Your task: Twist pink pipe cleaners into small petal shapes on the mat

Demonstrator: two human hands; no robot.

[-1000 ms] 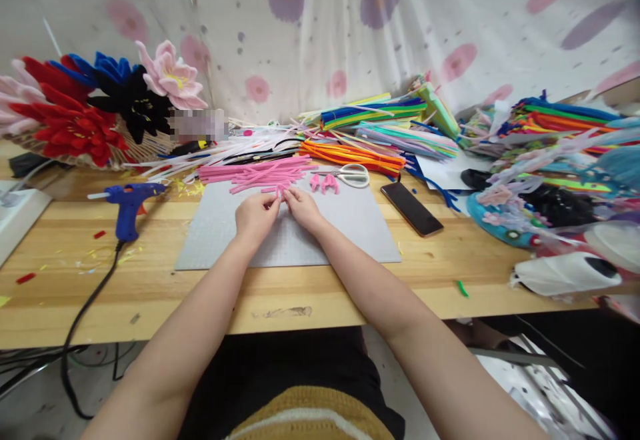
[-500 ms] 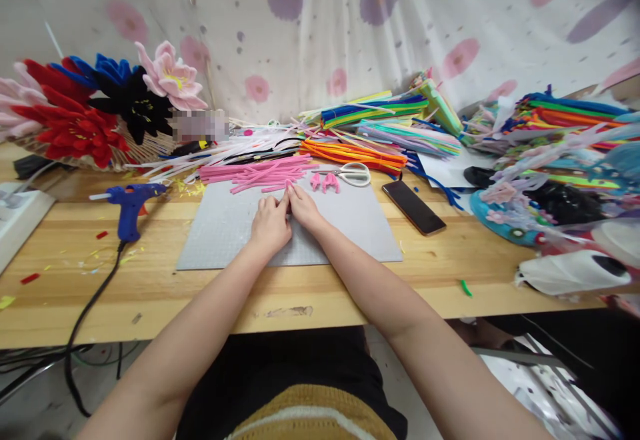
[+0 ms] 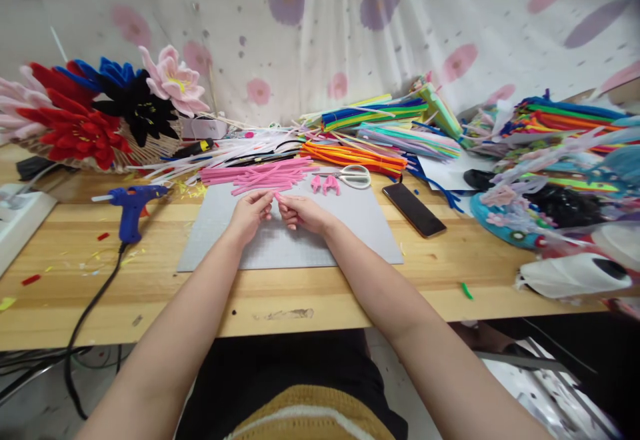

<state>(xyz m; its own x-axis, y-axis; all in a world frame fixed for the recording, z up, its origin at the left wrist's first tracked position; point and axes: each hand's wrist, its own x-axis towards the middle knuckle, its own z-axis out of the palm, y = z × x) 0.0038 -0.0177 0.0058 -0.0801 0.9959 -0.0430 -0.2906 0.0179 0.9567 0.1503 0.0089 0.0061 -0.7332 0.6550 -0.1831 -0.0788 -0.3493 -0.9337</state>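
Note:
Over the grey cutting mat [image 3: 285,250], my left hand [image 3: 251,215] and my right hand [image 3: 303,213] pinch a short pink pipe cleaner [image 3: 277,195] between their fingertips. Most of that piece is covered by the fingers. Just behind my hands lies a pile of pink pipe cleaners [image 3: 250,173]. Small bent pink pipe-cleaner pieces [image 3: 331,185] rest on the mat beyond my right hand. White-handled scissors [image 3: 356,176] lie beside them, near the mat's back edge.
A blue glue gun [image 3: 131,212] with a black cord lies at the left. A phone [image 3: 414,209] is right of the mat. Fuzzy flowers [image 3: 85,130] stand back left. Orange pipe cleaners [image 3: 355,157] and other coloured bundles line the back; a white spool [image 3: 573,273] lies at right.
My hands have drawn apart slightly, the left one moving left, with the fingers turned to pinch the pink piece between them. The things on the table have stayed put.

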